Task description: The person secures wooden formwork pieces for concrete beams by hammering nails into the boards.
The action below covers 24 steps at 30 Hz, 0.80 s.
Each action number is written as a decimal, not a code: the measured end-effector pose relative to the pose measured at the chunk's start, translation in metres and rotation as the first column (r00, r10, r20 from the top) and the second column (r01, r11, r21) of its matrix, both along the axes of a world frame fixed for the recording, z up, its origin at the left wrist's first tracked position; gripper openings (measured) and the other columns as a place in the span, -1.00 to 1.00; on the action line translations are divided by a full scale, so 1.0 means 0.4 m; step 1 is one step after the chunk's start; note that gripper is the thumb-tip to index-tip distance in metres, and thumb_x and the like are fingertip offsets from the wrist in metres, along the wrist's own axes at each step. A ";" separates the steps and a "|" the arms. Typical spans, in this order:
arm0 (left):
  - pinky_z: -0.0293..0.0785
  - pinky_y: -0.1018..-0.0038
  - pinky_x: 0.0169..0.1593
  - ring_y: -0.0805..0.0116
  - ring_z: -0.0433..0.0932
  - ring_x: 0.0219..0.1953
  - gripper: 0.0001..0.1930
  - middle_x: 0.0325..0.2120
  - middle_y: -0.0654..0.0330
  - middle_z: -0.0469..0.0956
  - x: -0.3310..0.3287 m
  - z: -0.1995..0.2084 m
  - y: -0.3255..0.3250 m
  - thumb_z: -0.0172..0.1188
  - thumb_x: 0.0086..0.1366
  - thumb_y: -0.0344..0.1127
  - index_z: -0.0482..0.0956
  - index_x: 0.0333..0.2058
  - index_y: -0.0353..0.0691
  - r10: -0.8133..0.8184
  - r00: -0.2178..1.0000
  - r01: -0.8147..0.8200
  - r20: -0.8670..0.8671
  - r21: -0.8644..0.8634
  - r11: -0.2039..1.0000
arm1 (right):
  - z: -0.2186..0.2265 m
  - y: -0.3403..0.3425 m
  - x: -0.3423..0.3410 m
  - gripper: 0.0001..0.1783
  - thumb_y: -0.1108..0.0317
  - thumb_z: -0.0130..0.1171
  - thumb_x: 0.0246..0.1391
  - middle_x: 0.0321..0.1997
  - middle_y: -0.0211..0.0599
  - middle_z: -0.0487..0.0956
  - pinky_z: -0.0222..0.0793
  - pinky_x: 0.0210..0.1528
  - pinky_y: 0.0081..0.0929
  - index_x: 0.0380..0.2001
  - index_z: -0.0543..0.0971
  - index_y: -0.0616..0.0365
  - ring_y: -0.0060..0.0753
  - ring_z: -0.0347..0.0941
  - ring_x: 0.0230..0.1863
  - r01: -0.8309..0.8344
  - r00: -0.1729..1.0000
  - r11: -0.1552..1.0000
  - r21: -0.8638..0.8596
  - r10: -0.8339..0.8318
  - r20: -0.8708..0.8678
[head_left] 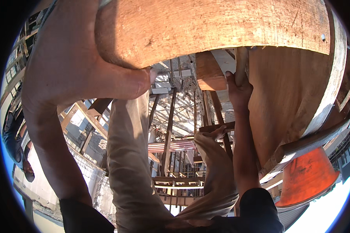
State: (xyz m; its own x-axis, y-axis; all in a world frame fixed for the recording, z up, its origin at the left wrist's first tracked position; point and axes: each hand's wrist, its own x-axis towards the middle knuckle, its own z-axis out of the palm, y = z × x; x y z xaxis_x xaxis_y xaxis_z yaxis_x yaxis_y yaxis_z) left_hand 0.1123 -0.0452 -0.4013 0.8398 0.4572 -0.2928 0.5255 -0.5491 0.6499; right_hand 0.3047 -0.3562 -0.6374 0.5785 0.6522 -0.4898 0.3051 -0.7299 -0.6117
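My left hand [77, 73], very close and large at the upper left, is closed on the left end of a plywood board [221, 27]. The thumb presses along its lower edge, while the fingers are mostly out of sight. Farther right, my right hand [240, 91] wraps round a pale wooden handle [242, 62] pointing upward. The handle's upper end is hidden by the board, so I cannot tell what tool it belongs to. Just right of that hand stands a larger plywood panel [287, 97] with a pale timber edge [326, 105].
Below my legs is an open lattice of timber beams [169, 132] and bars, with rubble lower down. My bare foot [217, 133] rests by a dark beam. A timber block [212, 72] lies ahead. An orange bucket [307, 176] is at right; another person [13, 136] is at far left.
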 end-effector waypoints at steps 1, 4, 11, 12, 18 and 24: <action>0.45 0.35 0.15 0.23 0.53 0.11 0.09 0.06 0.05 0.51 -0.014 0.002 -0.004 0.35 -0.36 -0.44 0.24 0.34 -0.25 0.006 1.000 -0.006 -0.005 0.007 1.000 | 0.044 0.010 -0.007 -0.73 0.24 0.22 0.26 -0.53 -0.33 0.58 0.40 -0.39 -0.46 -0.38 0.57 0.26 -0.58 0.45 -0.50 0.034 0.999 0.961 0.275 -0.036 0.005; 0.45 0.35 0.15 0.23 0.54 0.11 0.09 0.06 0.05 0.52 0.013 -0.002 -0.002 0.35 -0.36 -0.44 0.24 0.34 -0.25 -0.003 1.000 0.002 0.025 0.008 1.000 | -0.044 -0.002 0.035 -0.62 0.10 0.27 0.22 -0.51 -0.21 0.61 0.42 -0.38 -0.30 -0.38 0.57 0.27 -0.35 0.55 -0.50 0.091 0.995 0.970 0.225 -0.079 -0.064; 0.45 0.36 0.14 0.24 0.54 0.10 0.09 0.05 0.05 0.52 -0.004 0.013 -0.001 0.36 -0.36 -0.45 0.24 0.34 -0.25 0.009 1.000 -0.009 0.009 0.004 1.000 | -0.028 -0.003 -0.020 -0.63 0.14 0.18 0.21 -0.33 0.18 0.65 0.52 -0.18 -0.15 -0.21 0.58 0.31 0.14 0.63 -0.18 0.102 0.984 0.992 0.076 -0.090 -0.151; 0.46 0.36 0.14 0.24 0.54 0.10 0.09 0.05 0.05 0.52 0.003 0.010 -0.002 0.36 -0.36 -0.45 0.24 0.34 -0.26 0.002 1.000 -0.002 0.016 -0.011 1.000 | 0.012 0.006 -0.008 -0.63 0.14 0.23 0.19 -0.37 0.12 0.63 0.49 -0.21 -0.20 -0.21 0.59 0.30 0.03 0.61 -0.26 0.114 0.993 0.956 0.269 -0.099 -0.069; 0.46 0.36 0.14 0.24 0.55 0.09 0.09 0.05 0.04 0.53 0.041 -0.040 0.008 0.36 -0.36 -0.45 0.25 0.34 -0.26 -0.011 0.997 0.013 0.074 -0.033 0.999 | -0.163 0.050 0.099 -0.63 0.12 0.22 0.17 -0.41 0.16 0.62 0.53 -0.15 -0.04 -0.31 0.56 0.28 0.26 0.59 -0.22 -0.106 0.989 0.977 -0.183 0.122 0.082; 0.46 0.36 0.13 0.24 0.55 0.09 0.09 0.05 0.04 0.53 0.022 0.038 0.004 0.36 -0.36 -0.46 0.25 0.34 -0.26 -0.002 1.000 0.003 0.017 -0.010 1.000 | -0.030 0.039 0.052 -0.75 0.31 0.28 0.18 -0.48 -0.09 0.63 0.48 -0.32 -0.35 -0.32 0.57 0.33 -0.32 0.56 -0.41 0.029 0.990 0.906 0.422 0.034 -0.140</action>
